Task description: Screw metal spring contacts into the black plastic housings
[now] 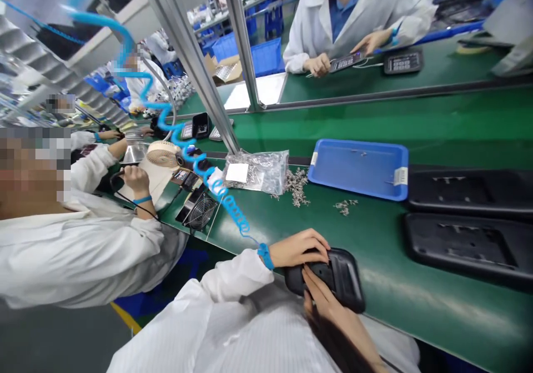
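Observation:
At the bench's near edge lies a black plastic housing (347,278) with rounded corners and a recess in its middle. My left hand (300,249), a blue band on its wrist, curls its fingers over the far left side of the housing and holds it. The fingers of my right hand (327,303) are pressed together with their tips at the recess. Whatever sits between those fingertips is hidden. Beyond my hands lie a few small metal pieces (345,206) and a larger pile of similar pieces (297,187).
A blue tray (353,167) holds a few small pieces. Larger black housings (466,245) lie at right. A clear plastic bag (266,170) stands beside the pile. A coiled blue cord (208,179) hangs down to my left wristband. Co-workers sit at left and across the bench.

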A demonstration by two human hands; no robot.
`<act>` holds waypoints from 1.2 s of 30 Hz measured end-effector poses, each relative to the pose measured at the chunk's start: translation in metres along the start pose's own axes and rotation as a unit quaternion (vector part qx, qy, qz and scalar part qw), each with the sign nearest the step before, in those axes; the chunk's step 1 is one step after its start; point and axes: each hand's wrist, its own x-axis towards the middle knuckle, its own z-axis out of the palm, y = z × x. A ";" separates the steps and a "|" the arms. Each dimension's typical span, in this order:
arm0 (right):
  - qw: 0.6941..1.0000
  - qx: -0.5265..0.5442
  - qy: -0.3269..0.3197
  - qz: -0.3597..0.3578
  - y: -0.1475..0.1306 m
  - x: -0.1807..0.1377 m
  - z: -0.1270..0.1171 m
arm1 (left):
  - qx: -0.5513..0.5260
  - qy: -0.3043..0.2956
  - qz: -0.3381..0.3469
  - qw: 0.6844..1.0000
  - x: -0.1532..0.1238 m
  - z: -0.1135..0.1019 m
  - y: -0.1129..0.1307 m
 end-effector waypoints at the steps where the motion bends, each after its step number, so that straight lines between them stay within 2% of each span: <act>1: 1.000 -0.004 0.011 -0.001 0.000 0.000 0.001 | 0.001 0.004 0.006 1.000 -0.001 0.001 0.000; 3: 0.999 -0.008 0.035 -0.004 0.000 0.001 0.003 | 0.005 0.014 0.001 1.000 -0.001 0.001 0.002; 6: 0.998 -0.004 0.057 -0.016 0.002 0.000 0.007 | 0.012 0.023 -0.041 0.999 0.001 -0.001 0.009; 8: 0.999 -0.006 0.050 -0.020 0.003 -0.002 0.008 | 0.014 -0.018 -0.060 0.998 0.002 -0.003 0.013; 10: 0.999 -0.011 0.035 -0.020 0.003 -0.003 0.008 | 0.008 -0.054 -0.052 0.997 0.003 -0.004 0.014; 11: 0.999 -0.014 0.031 -0.023 0.003 -0.003 0.008 | 0.002 -0.042 -0.040 0.998 0.002 -0.003 0.013; 15: 0.998 -0.031 0.043 -0.029 0.002 -0.001 0.005 | 0.006 0.087 -0.016 0.996 -0.001 0.005 0.005; 17: 0.998 -0.037 0.048 -0.029 0.002 0.001 0.004 | 0.015 0.094 -0.020 0.995 -0.001 0.009 0.001; 24: 0.998 -0.002 0.054 -0.038 0.004 -0.001 0.001 | 0.023 0.044 -0.025 0.998 0.003 0.005 -0.003; 29: 0.999 0.010 0.024 -0.048 0.006 -0.005 0.001 | 0.044 0.021 -0.049 0.998 0.002 0.003 0.010; 33: 0.998 0.005 0.014 -0.057 0.007 -0.004 -0.002 | 0.112 -0.081 -0.126 0.982 0.008 0.001 0.025; 36: 0.997 -0.003 0.041 -0.062 0.007 0.001 -0.003 | 0.165 -0.146 -0.155 0.963 0.013 -0.002 0.033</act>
